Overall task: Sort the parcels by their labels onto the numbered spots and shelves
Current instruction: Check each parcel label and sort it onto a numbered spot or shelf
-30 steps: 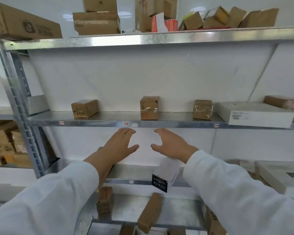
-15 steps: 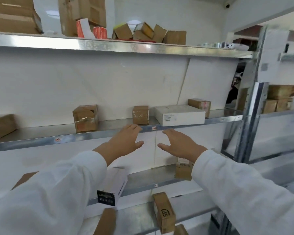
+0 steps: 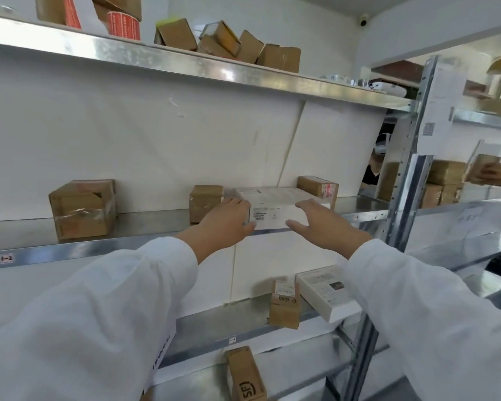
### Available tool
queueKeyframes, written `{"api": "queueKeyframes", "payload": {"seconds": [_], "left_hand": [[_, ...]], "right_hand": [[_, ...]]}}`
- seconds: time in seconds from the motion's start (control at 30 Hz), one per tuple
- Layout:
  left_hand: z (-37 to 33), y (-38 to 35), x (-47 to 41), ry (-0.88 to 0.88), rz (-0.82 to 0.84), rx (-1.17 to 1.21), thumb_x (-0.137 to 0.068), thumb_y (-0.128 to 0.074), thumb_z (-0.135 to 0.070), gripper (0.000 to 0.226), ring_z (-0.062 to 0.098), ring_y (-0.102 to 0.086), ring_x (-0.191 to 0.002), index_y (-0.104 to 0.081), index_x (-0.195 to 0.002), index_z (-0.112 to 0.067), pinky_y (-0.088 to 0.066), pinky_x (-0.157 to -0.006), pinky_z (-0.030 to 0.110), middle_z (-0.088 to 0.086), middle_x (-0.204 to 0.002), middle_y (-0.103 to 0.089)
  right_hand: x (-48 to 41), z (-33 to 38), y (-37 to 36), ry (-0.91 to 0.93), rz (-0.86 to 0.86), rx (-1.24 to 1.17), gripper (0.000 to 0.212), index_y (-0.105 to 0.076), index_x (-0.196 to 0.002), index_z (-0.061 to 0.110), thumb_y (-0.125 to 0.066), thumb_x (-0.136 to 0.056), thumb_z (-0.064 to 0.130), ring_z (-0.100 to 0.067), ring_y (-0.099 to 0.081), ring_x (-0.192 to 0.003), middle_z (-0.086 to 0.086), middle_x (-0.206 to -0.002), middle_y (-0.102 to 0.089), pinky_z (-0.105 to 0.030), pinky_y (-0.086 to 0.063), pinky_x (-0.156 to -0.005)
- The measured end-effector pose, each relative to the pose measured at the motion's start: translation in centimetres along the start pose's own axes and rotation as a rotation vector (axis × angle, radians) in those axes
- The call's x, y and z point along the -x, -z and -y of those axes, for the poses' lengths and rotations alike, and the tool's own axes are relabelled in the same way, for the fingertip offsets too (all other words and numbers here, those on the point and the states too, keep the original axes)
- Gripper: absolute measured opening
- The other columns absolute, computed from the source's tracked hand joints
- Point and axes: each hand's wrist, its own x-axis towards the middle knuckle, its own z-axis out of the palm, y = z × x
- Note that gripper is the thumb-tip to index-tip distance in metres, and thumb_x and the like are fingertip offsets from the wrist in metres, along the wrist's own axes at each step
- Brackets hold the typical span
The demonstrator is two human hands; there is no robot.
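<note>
Left hand (image 3: 227, 219) and right hand (image 3: 320, 224) reached white box (image 3: 275, 211) at shelf (image 3: 113, 244) edge; both spread, flanking front corners.

We stand in a parcel storeroom, galvanised steel shelves (image 3: 70, 251) on slotted uprights (image 3: 408, 204), small numbered tags (image 3: 6, 258) on their front edges, taped cardboard parcels (image 3: 81, 209) around us, a roll of red labels (image 3: 124, 26) up top.
</note>
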Motion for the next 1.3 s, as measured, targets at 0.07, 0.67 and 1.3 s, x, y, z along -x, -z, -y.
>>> {"api": "queueKeyframes", "payload": {"seconds": [0.07,0.67,1.3], "left_hand": [[0.4,-1.0,-1.8,0.021,0.024,0.008,-0.098,-0.046,-0.038,0.05,0.024,-0.039,-0.13,-0.041,-0.139,-0.009,-0.041,-0.101,0.035,0.007,-0.143,-0.044],[1.8,-8.2,-15.1,0.49,-0.123,0.617,-0.098,-0.042,-0.013,0.013,0.008,-0.044,-0.063,-0.05,-0.098,-0.003,-0.029,-0.048,0.022,0.007,-0.082,-0.051],[-1.0,-9.5,-14.8,0.916,-0.34,1.033,-0.093,-0.058,-0.029,0.03,0.023,-0.066,-0.073,-0.065,-0.108,-0.004,-0.054,-0.061,0.029,0.01,-0.09,-0.07]], "right_hand": [[-1.8,-1.2,-0.1,-0.03,-0.004,-0.009,0.063,-0.036,-0.145,0.016,-0.045,-0.095,0.053,-0.024,-0.048,-0.128,-0.002,-0.149,-0.04,-0.039,-0.044,-0.1],[-16.3,-11.7,-4.2,-0.334,0.172,-0.246,0.053,-0.053,-0.119,0.004,-0.043,-0.097,0.051,-0.029,-0.057,-0.101,-0.011,-0.115,-0.057,-0.044,-0.056,-0.08],[-17.8,-16.5,-6.9,-0.372,0.348,-1.242,0.04,-0.068,-0.102,0.014,-0.083,-0.072,0.037,-0.017,-0.069,-0.081,-0.003,-0.096,-0.073,-0.028,-0.054,-0.06]]}}
